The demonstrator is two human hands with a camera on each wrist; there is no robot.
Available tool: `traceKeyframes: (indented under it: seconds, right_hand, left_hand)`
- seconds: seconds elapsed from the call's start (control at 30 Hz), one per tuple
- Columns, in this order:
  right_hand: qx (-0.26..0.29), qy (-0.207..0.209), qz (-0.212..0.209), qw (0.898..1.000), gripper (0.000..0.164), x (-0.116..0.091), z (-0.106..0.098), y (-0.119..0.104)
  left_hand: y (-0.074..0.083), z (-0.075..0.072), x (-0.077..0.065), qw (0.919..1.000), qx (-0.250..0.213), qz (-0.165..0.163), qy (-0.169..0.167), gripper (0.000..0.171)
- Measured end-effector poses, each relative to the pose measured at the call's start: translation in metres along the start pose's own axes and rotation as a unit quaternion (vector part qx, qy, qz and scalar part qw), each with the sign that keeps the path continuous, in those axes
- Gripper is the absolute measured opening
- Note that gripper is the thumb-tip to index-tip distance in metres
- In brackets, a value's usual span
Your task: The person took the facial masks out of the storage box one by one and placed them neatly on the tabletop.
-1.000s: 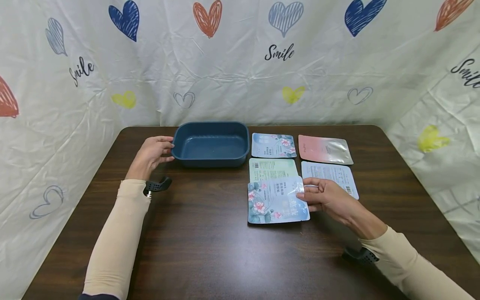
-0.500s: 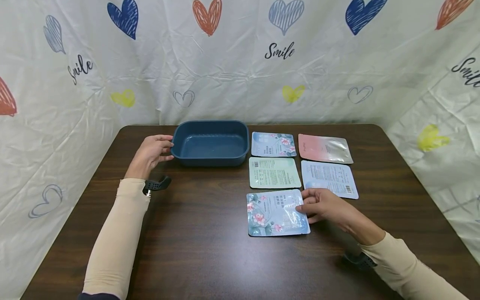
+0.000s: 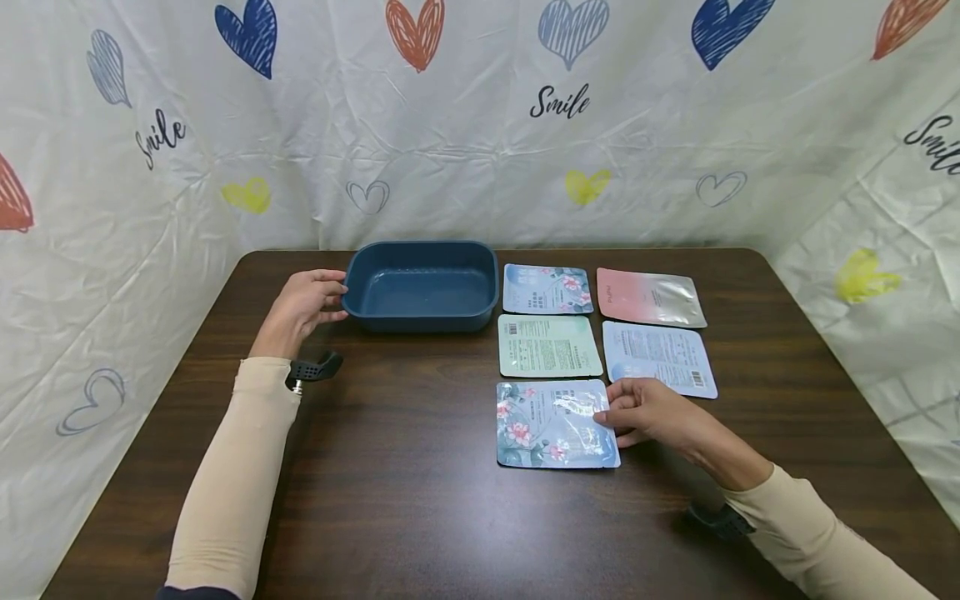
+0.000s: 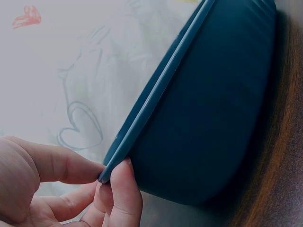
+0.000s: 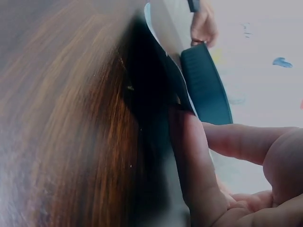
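Note:
My left hand [image 3: 303, 304] pinches the rim of a dark blue plastic basin [image 4: 199, 109] at its left end, between thumb and fingers. Between the thumb and fingers of my right hand [image 3: 656, 414] is the right edge of a light blue face mask packet [image 3: 551, 427] printed with pink flowers. In the right wrist view the edge of this packet stands a little off the table, over a dark shadow. Just behind it lies a green packet [image 3: 550, 346] with printed text. A pale blue packet [image 3: 660, 358] lies beyond my right hand.
Further back are a second flowered packet [image 3: 547, 289], right beside the basin, and a pink and silver packet [image 3: 651, 297]. The brown wooden table [image 3: 390, 500] ends at a white cloth backdrop [image 3: 465, 142] with printed hearts.
My right hand has drawn the flowered packet toward the table's front, off the green packet, then lowered its near edge slightly. My left hand has stayed at the basin.

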State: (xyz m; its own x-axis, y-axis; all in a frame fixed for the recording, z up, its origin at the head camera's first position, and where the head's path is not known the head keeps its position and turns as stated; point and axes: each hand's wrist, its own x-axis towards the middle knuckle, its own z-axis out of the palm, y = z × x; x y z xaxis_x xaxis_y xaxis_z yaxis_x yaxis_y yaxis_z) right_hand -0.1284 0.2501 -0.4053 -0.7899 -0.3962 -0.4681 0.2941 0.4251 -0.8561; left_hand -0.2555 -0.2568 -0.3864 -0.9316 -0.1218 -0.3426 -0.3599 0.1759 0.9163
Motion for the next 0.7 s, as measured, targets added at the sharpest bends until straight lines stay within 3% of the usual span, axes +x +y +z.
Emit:
traceKeyframes:
  seconds: [0.37, 0.7]
  right_hand:
    - [-0.099, 0.026, 0.005, 0.995, 0.06, -0.008, -0.001, -0.011]
    - [-0.179, 0.048, -0.017, 0.983, 0.053, -0.01, -0.01, -0.027]
  left_hand:
    - [0.0, -0.001, -0.001, 1.0, 0.0, 0.004, 0.003, 0.042]
    - [0.004, -0.002, -0.007, 0.9995, 0.026, 0.011, 0.012, 0.041]
